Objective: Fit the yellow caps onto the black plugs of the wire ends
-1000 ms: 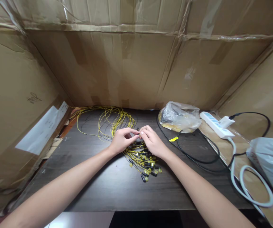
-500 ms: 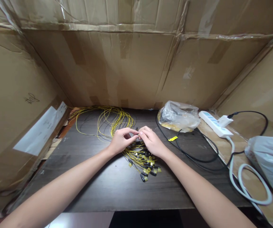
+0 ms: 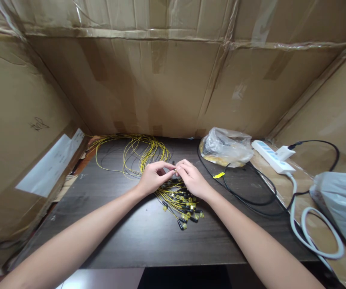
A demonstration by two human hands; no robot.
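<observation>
Dark counter [image 3: 115, 237]. Yellow cables [image 3: 150, 153] cross it, partly covered by left hand [image 3: 154, 177]; plastic bag [image 3: 228, 148] to cables' right, right hand [image 3: 193, 180] over their near end. Yellow-capped connectors [image 3: 186, 216] there, just below fingers. Both hands' fingertips pinched on small part [image 3: 174, 169], mostly hidden, above cables.

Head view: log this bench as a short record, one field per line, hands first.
Left hand: left hand, thumb and fingers pinched at a small part, too small to identify
Right hand: right hand, fingertips meeting the left's at that part
Cables: yellow cables, looped beyond the left hand
Connectors: black connectors, many with yellowish caps, fanned out on the table
Right side: clear bag, contents unclear; black cable with yellow tag
Power: white strip, adapter plugged in
Surround: cardboard walls
</observation>
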